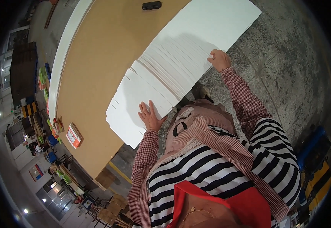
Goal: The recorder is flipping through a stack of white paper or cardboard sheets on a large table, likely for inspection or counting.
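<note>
Near the middle of the view, a long overlapping spread of thin white flat sheets with short slits (180,62) is lying across a broad tan tabletop with a pale curved rim (104,57), running from 1 o'clock down to about 8 o'clock. Across its middle the sheets are showing as many narrow, stepped edges; toward 1 o'clock a smooth blank face is showing, and toward 8 o'clock several slits are cutting in from the border.

The person's left hand (150,118), just off centre toward 9 o'clock, is resting palm down on the lower part of the spread, its fingers splaying and grasping nothing. The right hand (221,60), between 1 and 2 o'clock, is meeting the near long edge of the spread with its fingers bending; whether they are pinching a sheet or only touching it, I cannot tell. Both forearms are wearing red-and-white checked sleeves (245,95).

At 12 o'clock a small black oblong object (151,5) is lying on the tabletop, well apart from the hands. Between 8 and 9 o'clock a small orange-and-white rectangular pack (74,135) is lying near the table's border. Toward 2 o'clock a grey speckled floor (287,64) is showing beyond the right hand.
</note>
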A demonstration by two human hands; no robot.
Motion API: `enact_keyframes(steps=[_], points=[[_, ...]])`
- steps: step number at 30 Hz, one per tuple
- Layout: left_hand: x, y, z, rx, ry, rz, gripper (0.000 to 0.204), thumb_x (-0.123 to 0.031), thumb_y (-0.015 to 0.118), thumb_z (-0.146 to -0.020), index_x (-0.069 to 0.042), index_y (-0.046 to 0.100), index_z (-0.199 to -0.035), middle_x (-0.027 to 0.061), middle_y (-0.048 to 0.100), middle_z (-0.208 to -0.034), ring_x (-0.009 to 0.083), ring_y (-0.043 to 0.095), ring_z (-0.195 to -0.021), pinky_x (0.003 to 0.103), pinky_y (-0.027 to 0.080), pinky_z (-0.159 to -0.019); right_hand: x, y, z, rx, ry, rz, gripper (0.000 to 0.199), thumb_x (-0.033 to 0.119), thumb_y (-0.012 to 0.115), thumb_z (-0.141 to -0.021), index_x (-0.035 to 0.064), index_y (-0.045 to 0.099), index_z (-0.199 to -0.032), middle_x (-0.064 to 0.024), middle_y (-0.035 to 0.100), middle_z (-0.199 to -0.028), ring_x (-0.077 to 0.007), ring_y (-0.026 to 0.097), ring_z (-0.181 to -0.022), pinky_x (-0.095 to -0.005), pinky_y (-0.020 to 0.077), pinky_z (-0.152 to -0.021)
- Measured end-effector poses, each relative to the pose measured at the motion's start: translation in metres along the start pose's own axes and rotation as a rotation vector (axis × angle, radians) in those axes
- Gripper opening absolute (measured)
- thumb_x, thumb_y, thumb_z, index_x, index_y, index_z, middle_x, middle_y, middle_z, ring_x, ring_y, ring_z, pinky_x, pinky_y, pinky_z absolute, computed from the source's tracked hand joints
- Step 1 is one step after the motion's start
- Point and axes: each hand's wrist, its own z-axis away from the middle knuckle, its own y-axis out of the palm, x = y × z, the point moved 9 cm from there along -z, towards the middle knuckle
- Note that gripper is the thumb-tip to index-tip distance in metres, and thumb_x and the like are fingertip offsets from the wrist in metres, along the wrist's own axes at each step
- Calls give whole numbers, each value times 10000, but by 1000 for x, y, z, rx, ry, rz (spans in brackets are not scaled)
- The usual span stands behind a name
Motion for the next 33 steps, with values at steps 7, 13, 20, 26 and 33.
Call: enact_keyframes(steps=[7, 13, 20, 26, 33], points=[[1, -1, 2, -47, 31, 19, 1343, -503, 902, -541, -172, 79, -1549, 237, 1, -1579, 407, -8, -1470, 649, 115, -1126, -1, 36, -33, 468, -1, -238, 407, 370, 646, -896, -5, 619, -740, -125, 609, -675, -210, 608, -676, -399, 464, -632], [2, 2, 1, -39, 11, -6, 1333, -472, 906, -549, -177, 77, -1551, 234, -4, -1582, 400, -5, -1472, 637, 122, -1133, -3, 44, -36, 480, 60, 8, 357, 355, 613, -913, 11, 687, -845, -147, 660, -749, -271, 647, -741, -416, 506, -700], [5, 3, 2, -7, 6, -31, 1322, -451, 903, -568, -176, 64, -1552, 232, -11, -1585, 394, -9, -1474, 607, 130, -1148, 9, 39, -34, 429, -20, 173, 322, 359, 613, -907, 55, 713, -940, -157, 688, -991, -321, 652, -955, -451, 513, -848], [1, 0, 0, -21, 4, -44, 1323, -471, 897, -576, -162, 57, -1550, 241, -5, -1581, 401, -5, -1472, 616, 136, -1141, 7, 28, -28, 269, -12, 70, 305, 353, 640, -892, 54, 701, -893, -145, 679, -917, -299, 653, -887, -441, 516, -808], [0, -1, 2, -10, -10, -30, 1349, -504, 901, -546, -149, 68, -1547, 236, 19, -1580, 390, 27, -1473, 618, 149, -1135, -5, -2, -10, 20, -36, -33, 248, 276, 766, -806, 52, 659, -810, -70, 625, -720, -195, 620, -694, -350, 514, -644]])
